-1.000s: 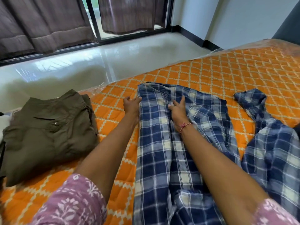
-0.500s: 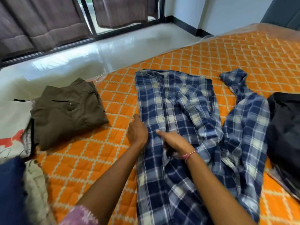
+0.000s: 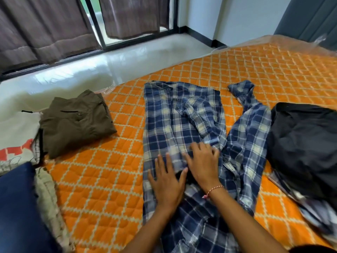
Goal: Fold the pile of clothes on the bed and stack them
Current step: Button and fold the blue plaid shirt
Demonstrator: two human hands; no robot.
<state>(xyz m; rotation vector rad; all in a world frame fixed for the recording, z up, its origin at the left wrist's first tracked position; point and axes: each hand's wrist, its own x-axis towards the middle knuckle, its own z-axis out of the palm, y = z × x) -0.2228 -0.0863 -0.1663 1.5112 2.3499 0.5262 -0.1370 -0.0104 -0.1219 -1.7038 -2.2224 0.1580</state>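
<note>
While both hands are laid flat with fingers spread and straight on it, a blue plaid shirt (image 3: 180, 125) is seen stretched across the orange quilt (image 3: 102, 179) — its long axis running from frame bottom to upper centre. The left hand (image 3: 166, 181) is pressed near the shirt's left edge; the right hand (image 3: 203, 163) is nearer the loose sleeve (image 3: 249, 128) trailing toward the right — likely the part to be folded inward next.

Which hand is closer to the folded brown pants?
Left. The left hand lies flat on the plaid shirt near its edge facing the brown pants; the right hand rests on the shirt farther from them.
</note>
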